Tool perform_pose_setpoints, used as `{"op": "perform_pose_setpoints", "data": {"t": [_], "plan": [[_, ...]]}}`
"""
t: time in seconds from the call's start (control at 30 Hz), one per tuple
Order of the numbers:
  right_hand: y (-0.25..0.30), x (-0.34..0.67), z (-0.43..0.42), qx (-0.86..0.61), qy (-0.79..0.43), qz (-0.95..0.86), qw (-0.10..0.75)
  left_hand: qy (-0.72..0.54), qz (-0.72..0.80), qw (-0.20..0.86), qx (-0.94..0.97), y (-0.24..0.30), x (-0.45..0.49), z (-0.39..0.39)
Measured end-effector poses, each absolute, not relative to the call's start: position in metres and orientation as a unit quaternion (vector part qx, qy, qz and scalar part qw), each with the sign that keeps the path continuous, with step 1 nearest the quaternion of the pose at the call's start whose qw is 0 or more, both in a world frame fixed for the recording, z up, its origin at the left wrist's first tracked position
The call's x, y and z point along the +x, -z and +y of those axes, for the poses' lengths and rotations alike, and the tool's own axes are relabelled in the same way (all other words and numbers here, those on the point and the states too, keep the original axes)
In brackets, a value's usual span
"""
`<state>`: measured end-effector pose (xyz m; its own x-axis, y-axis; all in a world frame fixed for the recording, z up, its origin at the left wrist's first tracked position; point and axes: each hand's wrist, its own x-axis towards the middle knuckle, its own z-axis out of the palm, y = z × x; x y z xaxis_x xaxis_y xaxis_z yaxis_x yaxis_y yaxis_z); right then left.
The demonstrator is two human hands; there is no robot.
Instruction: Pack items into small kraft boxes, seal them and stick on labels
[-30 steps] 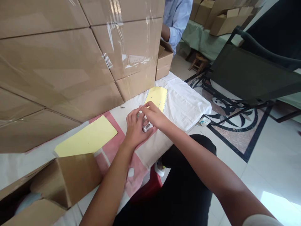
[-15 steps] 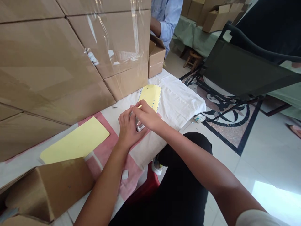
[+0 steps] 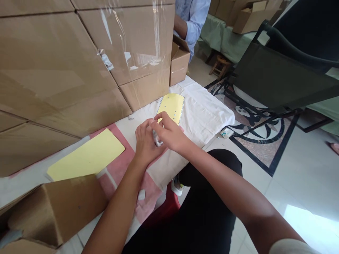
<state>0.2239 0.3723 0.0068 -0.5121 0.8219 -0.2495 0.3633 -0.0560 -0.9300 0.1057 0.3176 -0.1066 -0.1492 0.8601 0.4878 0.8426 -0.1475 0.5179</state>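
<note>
My left hand point(image 3: 145, 143) is closed around a small shiny clear-and-white object point(image 3: 158, 141), with only its lower end showing; its kind I cannot make out. My right hand point(image 3: 171, 133) arches over it, thumb and fingers pinched together at the left fingertips. What the right fingers grip is hidden. Just beyond both hands lies a yellow card with a scalloped blue edge and small blue marks point(image 3: 173, 104). A plain yellow sheet point(image 3: 88, 155) rests on the cloth left of my left hand.
Taped cardboard boxes point(image 3: 53, 67) form a wall at the left and back. An open carton point(image 3: 76, 204) stands at the near left. A small white piece point(image 3: 141, 194) lies on the tablecloth point(image 3: 203, 113). A co-worker's sleeve point(image 3: 196, 21) shows behind; a dark folding chair point(image 3: 286, 74) stands right.
The view has shifted slightly. Both hands stay together at the small object; the right fingers have moved a little at its top, and their curl looks slightly different.
</note>
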Motion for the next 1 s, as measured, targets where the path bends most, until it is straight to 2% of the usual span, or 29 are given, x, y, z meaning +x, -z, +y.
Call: {"op": "perform_pose_setpoints", "data": {"t": [0.23,1.0], "plan": [[-0.001,0.24,0.366,-0.442,-0.568,-0.666,0.197,-0.426,0.624,-0.012,0.655,0.105,0.106,0.317],[0.02,0.266,0.365,-0.435,-0.615,-0.626,0.201,-0.449,0.616,-0.035,0.646,0.105,0.108,0.322]]}}
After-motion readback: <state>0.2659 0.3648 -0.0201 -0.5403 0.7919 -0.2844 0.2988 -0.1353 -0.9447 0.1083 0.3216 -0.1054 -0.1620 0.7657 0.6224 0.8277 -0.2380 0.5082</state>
